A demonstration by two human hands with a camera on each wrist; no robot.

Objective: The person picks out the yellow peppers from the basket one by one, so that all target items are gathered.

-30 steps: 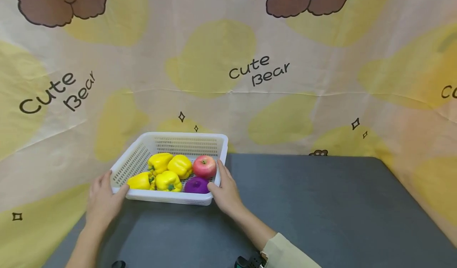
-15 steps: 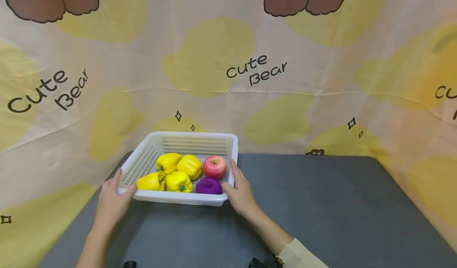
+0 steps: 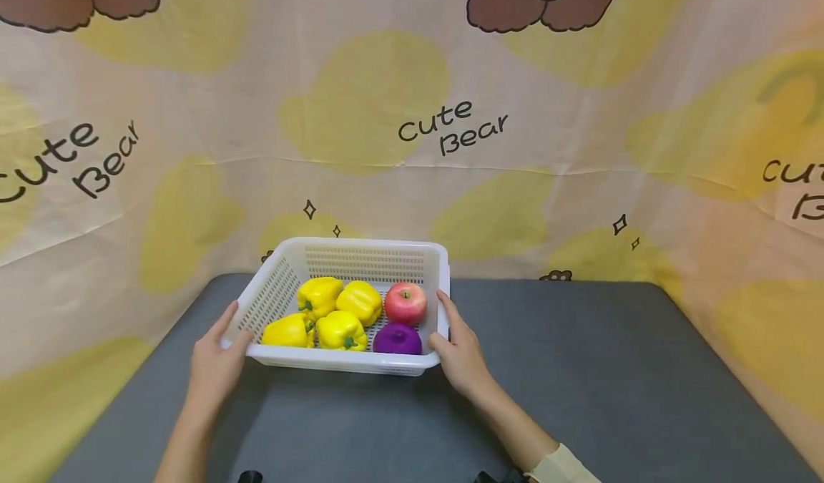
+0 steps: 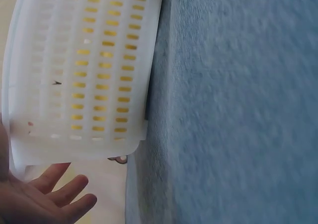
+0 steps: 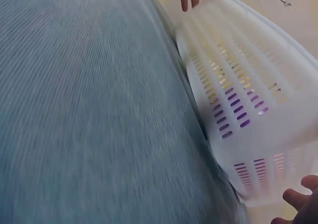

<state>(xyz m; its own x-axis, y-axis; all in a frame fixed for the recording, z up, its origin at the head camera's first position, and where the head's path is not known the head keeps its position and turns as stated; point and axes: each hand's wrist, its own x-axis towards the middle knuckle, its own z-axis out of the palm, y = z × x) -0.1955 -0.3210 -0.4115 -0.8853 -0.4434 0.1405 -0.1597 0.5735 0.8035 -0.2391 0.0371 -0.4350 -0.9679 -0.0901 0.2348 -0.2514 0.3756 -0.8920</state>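
The background is filled by a printed cloth (image 3: 360,96), and in front of it a grey table (image 3: 611,368) is spread. Over the far part of the table, near the cloth, a white basket (image 3: 337,359) is held; whether its base is rested on the surface or slightly raised cannot be told.

The 2 near corners are gripped, presumably so that the weight is shared between the sides and the basket is kept steady. By the left hand (image 3: 215,361), the near left corner is pinched, the thumb being laid on the rim; in the left wrist view, 3 fingers (image 4: 69,190) are spread apart beside the end wall. By the right hand (image 3: 465,354), the near right corner is held between the thumb and fingers; how firmly cannot be told.

Inside, 4 yellow peppers (image 3: 359,303) are clustered at the left and middle, and are probably kept from rolling by the walls. At the right end, 1 red apple (image 3: 405,303) is set behind 1 purple vegetable (image 3: 397,340). At the bottom edge, 1 small black object (image 3: 249,476) is cut off and cannot be identified.
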